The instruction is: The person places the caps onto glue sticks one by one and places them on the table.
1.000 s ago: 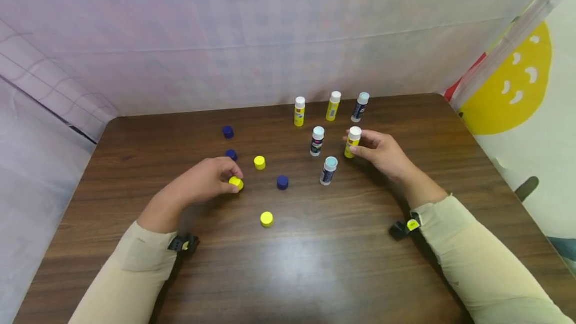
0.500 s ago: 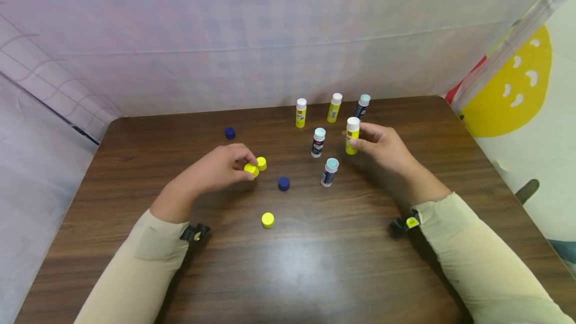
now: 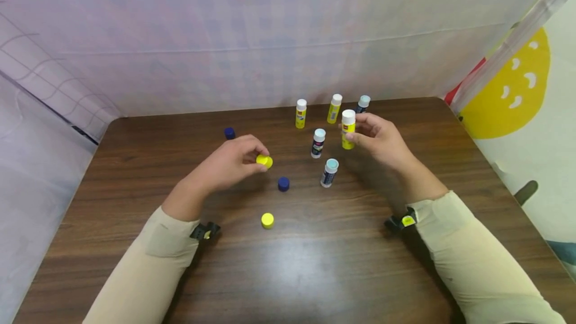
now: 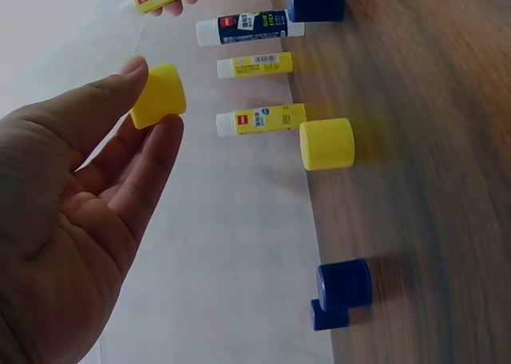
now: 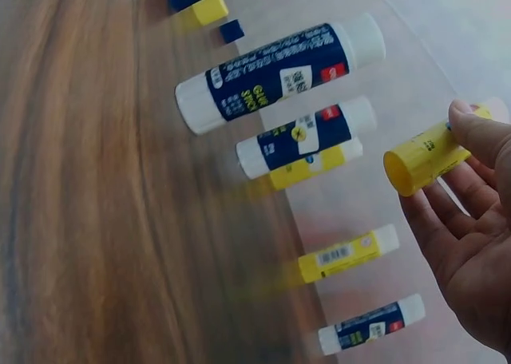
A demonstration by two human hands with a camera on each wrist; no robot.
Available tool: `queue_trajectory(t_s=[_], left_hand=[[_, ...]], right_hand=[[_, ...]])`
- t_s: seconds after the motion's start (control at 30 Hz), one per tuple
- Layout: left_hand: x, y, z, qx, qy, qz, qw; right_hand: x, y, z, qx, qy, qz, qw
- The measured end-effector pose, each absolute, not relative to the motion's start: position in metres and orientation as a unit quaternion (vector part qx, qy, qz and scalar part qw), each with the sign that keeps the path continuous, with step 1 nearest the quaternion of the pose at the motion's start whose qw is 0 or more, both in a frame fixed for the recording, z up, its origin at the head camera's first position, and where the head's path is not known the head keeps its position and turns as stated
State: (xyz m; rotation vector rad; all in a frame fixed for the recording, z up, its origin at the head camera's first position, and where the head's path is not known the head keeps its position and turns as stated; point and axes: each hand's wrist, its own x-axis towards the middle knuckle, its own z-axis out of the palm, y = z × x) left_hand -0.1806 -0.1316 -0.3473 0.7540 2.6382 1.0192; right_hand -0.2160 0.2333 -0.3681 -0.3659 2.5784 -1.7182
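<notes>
My left hand (image 3: pixel 229 164) pinches a yellow cap (image 4: pixel 160 96) between thumb and fingertips, raised above the table. In the head view it overlaps another yellow cap (image 4: pixel 327 144), which stands on the wood. My right hand (image 3: pixel 384 146) grips a yellow glue stick (image 3: pixel 348 130) with a white top, held upright and lifted. Its lower end (image 5: pixel 403 172) points toward the table in the right wrist view. Nearest to this hand are two navy glue sticks (image 3: pixel 317 144) (image 3: pixel 329 174), both uncapped and upright.
Two yellow glue sticks (image 3: pixel 301 114) (image 3: pixel 334 109) and a navy one (image 3: pixel 363 103), partly behind the right hand, stand along the back edge. Blue caps (image 3: pixel 283 184) (image 3: pixel 230 133) and a yellow cap (image 3: pixel 267 221) lie on the brown table (image 3: pixel 337 264). A curtain (image 3: pixel 270 39) hangs behind.
My left hand has lifted the yellow cap and carried it right and farther back. My right hand has raised the yellow glue stick off the table and shifted it slightly left.
</notes>
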Motion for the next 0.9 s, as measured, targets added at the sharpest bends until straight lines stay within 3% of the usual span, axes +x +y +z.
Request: queue_trajectory(t_s=[0.37,0.9], left_hand=[[-0.178,-0.123,-0.343,0.296,0.886,0.354,0.042],[-0.171,-0.113,-0.344,0.286,0.885,0.366,0.0]], right_hand=[[-0.208,0.222,-0.365,-0.136,0.825,-0.549,0.004],[-0.202,0.214,-0.36,-0.157,0.806,-0.57,0.001]])
